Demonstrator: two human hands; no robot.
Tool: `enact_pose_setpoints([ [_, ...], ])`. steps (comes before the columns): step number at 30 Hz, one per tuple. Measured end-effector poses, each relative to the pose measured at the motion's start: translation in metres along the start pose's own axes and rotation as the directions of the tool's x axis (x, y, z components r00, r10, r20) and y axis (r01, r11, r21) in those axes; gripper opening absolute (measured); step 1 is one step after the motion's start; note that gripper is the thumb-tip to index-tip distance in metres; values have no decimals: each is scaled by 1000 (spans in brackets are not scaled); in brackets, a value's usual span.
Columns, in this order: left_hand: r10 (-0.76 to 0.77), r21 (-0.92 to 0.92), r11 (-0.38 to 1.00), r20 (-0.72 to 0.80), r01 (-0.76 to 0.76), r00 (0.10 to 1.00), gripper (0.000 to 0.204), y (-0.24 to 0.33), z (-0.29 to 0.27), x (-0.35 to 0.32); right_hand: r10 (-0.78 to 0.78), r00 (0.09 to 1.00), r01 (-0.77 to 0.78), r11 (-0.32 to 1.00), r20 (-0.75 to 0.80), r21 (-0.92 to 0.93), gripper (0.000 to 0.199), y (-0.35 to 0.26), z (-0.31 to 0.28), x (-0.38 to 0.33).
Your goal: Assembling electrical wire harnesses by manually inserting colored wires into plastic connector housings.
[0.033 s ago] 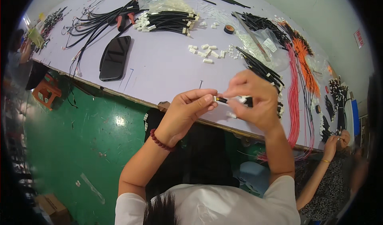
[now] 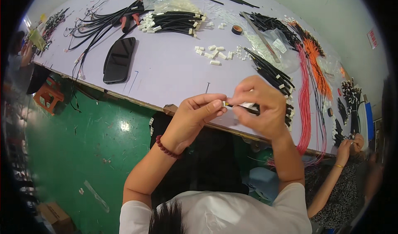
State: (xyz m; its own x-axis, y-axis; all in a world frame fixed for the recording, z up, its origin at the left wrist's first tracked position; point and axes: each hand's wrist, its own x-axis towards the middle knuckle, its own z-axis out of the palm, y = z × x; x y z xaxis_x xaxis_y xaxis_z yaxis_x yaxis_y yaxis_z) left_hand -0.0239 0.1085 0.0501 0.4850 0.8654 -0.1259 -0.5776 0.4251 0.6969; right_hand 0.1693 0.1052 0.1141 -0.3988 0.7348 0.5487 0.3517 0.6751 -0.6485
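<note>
My left hand [image 2: 198, 113] is closed in a pinch on a small white connector [image 2: 224, 103] just past the table's near edge. Short yellow and black wires run from the connector toward a black-sleeved cable [image 2: 253, 108]. My right hand [image 2: 262, 105] is curled around this cable, its thumb and forefinger close to the wires by the connector. Motion blurs those fingertips a little, and the palm side hides part of the cable. Beyond my right hand lies a bundle of similar black cables [image 2: 271, 70] with white ends.
Loose white connectors [image 2: 213, 54] and a roll of tape [image 2: 236, 30] lie ahead. A phone [image 2: 119, 60] and red-handled pliers [image 2: 124, 23] are at left. Pink wires [image 2: 304, 105] hang over the right edge. Another person's hands [image 2: 350, 147] work at far right. A nail [image 2: 207, 87] stands up near my hands.
My right hand has shifted slightly left and closer to the connector, its fingers drawing nearer the wires. My left hand keeps its pinch in nearly the same place.
</note>
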Motion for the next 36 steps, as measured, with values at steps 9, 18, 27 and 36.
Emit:
enact_pose_setpoints([
  [9, -23, -18, 1000, 0, 23, 1000, 26, -2, 22, -54, -231, 966, 220, 970, -119, -99, 25, -25, 17, -38],
  [18, 36, 45, 998, -32, -35, 999, 28, -10, 33, -73, -192, 963, 179, 980, -188, -84, 31, -46, 20, -61],
  [27, 60, 9, 998, -34, -60, 998, 24, -21, 40, -79, -203, 955, 175, 975, -216, -140, 36, -50, 23, -75],
  [36, 116, 187, 977, -40, -106, 992, 20, -42, 24, -79, -135, 982, 110, 978, -133, -179, 35, -42, 32, -93],
])
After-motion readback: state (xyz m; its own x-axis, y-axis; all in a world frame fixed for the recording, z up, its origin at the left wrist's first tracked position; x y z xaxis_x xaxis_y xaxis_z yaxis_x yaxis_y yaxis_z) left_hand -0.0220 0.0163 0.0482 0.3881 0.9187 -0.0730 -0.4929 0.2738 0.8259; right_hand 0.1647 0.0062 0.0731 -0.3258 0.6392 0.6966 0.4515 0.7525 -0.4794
